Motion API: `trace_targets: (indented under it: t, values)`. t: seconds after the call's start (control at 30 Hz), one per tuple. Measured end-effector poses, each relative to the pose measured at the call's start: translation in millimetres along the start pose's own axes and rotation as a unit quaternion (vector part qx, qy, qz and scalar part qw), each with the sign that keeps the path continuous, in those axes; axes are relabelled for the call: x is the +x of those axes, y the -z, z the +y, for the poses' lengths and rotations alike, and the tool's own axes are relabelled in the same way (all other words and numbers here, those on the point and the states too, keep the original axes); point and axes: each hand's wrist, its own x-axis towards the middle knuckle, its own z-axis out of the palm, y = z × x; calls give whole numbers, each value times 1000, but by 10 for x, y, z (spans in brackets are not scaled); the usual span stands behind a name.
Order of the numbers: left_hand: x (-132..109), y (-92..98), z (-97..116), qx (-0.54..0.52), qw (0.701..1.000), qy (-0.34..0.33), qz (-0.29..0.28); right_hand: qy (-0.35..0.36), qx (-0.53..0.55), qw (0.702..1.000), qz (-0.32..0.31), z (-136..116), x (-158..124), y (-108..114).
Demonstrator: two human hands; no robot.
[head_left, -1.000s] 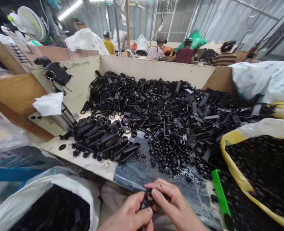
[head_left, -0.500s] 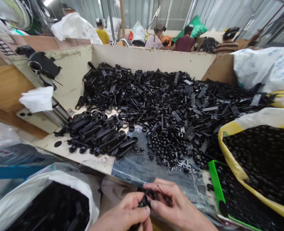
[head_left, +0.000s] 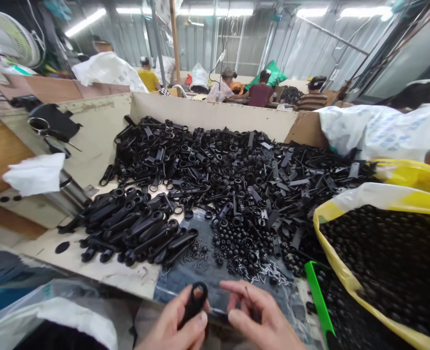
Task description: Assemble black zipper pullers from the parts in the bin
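My left hand (head_left: pixel 184 323) is closed round a black plastic handle-like part (head_left: pixel 194 304), whose ring end points up. A little apart to the right is my right hand (head_left: pixel 259 316), with its index finger stretched towards that part. In its curled fingers lies a thin dark pointed tool (head_left: pixel 254 313); most of it is hidden. Beyond my hands, small silver pins (head_left: pixel 269 272) and round black caps (head_left: pixel 233 243) lie on the dark mat (head_left: pixel 178 284). Assembled-looking black handles (head_left: pixel 138 223) are stacked to the left.
A large heap of black plastic parts (head_left: pixel 207 165) fills the walled bench. At right stand a yellow-rimmed sack (head_left: pixel 322 238) of black round pieces and a green-edged tray (head_left: pixel 317 291). A metal post with white cloth (head_left: pixel 36 172) is at left, an open white sack (head_left: pixel 80 316) below. Other people sit behind.
My hands have moved apart: the left now holds the ringed part by itself, and the right has drawn away from it. The camera view has tilted up and turned right.
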Motion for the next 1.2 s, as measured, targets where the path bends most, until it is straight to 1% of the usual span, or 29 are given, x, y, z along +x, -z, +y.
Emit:
trace_targets:
  t: [0.03, 0.07, 0.1, 0.13, 0.17, 0.23, 0.3, 0.33, 0.4, 0.47, 0.5, 0.57, 0.63, 0.7, 0.77, 0.87, 0.97, 1.07, 1.13, 1.2]
  values:
    - [41, 18, 46, 41, 996, -44, 62, 8, -24, 999, 26, -57, 65, 42]
    - [96, 36, 76, 82, 986, -89, 115, 18, -51, 997, 53, -107, 131, 73]
    - [160, 54, 90, 122, 973, -125, 153, 31, -77, 994, 78, -146, 196, 89]
    - [225, 68, 89, 155, 961, -148, 173, 47, -100, 990, 89, -174, 260, 87]
    - [285, 78, 77, 181, 954, -157, 179, 66, -124, 986, 86, -194, 323, 68]
    - [365, 75, 44, 209, 947, -158, 187, 101, -189, 975, 61, -212, 446, -11]
    - [381, 38, 33, 248, 933, -162, 203, 115, -279, 953, 34, -213, 564, -117]
    - [372, 9, 45, 287, 921, -161, 209, 114, -321, 940, 28, -210, 618, -168]
    - [342, -57, 105, 388, 881, -157, 222, 104, -373, 922, 24, -203, 709, -243]
    - [329, -118, 188, 460, 844, -152, 229, 99, -378, 920, 26, -201, 760, -262]
    - [334, -142, 227, 479, 833, -150, 231, 99, -376, 921, 27, -203, 765, -246]
    - [366, -176, 288, 502, 822, -147, 227, 102, -367, 924, 31, -204, 732, -165]
    - [417, -199, 322, 531, 807, -142, 216, 109, -330, 936, 59, -190, 643, -35]
    - [471, -222, 341, 562, 791, -140, 198, 119, -282, 946, 106, -150, 512, 106]
    - [514, -247, 358, 587, 776, -140, 183, 128, -257, 947, 143, -90, 368, 218]
    - [545, -284, 389, 612, 759, -139, 175, 135, -270, 941, 151, -4, 205, 265]
    - [548, -311, 411, 623, 749, -140, 177, 142, -294, 934, 143, 36, 173, 177]
    - [547, -310, 409, 622, 750, -144, 173, 135, -346, 916, 152, 52, 242, 58]
    - [544, -286, 396, 610, 760, -150, 166, 127, -377, 904, 156, 65, 291, 15]
    - [533, -250, 376, 585, 779, -159, 162, 128, -383, 902, 154, 72, 316, 15]
